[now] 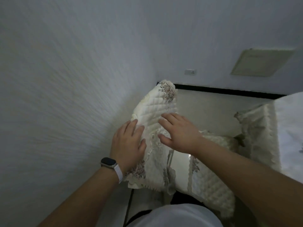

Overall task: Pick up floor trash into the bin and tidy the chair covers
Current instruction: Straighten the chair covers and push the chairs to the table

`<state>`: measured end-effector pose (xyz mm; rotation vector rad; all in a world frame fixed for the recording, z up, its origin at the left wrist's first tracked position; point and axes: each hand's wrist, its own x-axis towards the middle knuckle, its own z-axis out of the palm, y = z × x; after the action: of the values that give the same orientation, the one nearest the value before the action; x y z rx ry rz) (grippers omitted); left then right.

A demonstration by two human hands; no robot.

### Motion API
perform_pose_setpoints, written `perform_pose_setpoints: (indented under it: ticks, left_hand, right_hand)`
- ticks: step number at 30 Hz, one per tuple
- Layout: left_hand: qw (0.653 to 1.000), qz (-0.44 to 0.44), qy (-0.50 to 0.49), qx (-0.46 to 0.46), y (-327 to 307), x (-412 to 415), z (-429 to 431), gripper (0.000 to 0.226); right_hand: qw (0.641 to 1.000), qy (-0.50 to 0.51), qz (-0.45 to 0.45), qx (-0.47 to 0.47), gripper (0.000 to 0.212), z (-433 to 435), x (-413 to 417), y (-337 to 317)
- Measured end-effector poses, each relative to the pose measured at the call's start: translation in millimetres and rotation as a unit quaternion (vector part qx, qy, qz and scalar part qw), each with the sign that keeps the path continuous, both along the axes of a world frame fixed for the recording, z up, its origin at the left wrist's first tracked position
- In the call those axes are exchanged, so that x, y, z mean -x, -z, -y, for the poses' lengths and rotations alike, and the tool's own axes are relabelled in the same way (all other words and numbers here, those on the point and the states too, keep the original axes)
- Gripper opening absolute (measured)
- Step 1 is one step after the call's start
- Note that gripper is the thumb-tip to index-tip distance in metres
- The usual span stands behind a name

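A cream quilted chair cover [155,110] with grey-brown flower prints drapes over a chair back close to the white wall. My left hand [127,145], with a watch on its wrist, lies flat on the cover's left side, fingers straight. My right hand [178,131] presses flat on the cover's middle, fingers spread. A matching quilted seat cover [211,182] lies lower right, under my right forearm. No floor trash and no bin are in view.
The white wall [65,95] runs close on the left. A pale floor [213,112] with a black skirting strip lies beyond. A second chair with a cream cover [259,128] stands at the right. A wall socket [190,72] and a beige wall panel [262,63] sit on the far wall.
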<state>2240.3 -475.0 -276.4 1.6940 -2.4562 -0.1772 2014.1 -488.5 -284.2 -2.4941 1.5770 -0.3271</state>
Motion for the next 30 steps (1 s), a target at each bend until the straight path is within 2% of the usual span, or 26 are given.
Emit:
perform_pose_setpoints:
  ticks: [7, 11, 16, 23, 30]
  left_hand:
    - [0.978, -0.118, -0.159, -0.061, 7, 6, -10, 0.055]
    - [0.961, -0.158, -0.208, -0.087, 8, 15, -12, 0.059]
    - [0.959, -0.15, -0.222, -0.096, 7, 17, -14, 0.062]
    - [0.958, -0.173, -0.208, -0.092, 10, 15, -20, 0.061]
    - [0.962, -0.199, -0.149, -0.111, 14, 10, -43, 0.061]
  right_hand:
    - [0.993, -0.119, 0.003, 0.012, 0.06, 81, -17, 0]
    - [0.985, -0.174, -0.014, -0.013, 0.067, 115, -26, 0]
    - [0.978, -0.207, -0.015, -0.019, 0.07, 134, -30, 4]
    - [0.983, -0.185, 0.016, -0.005, 0.063, 122, -32, 6]
    - [0.982, -0.185, 0.024, 0.014, 0.061, 91, -27, 6]
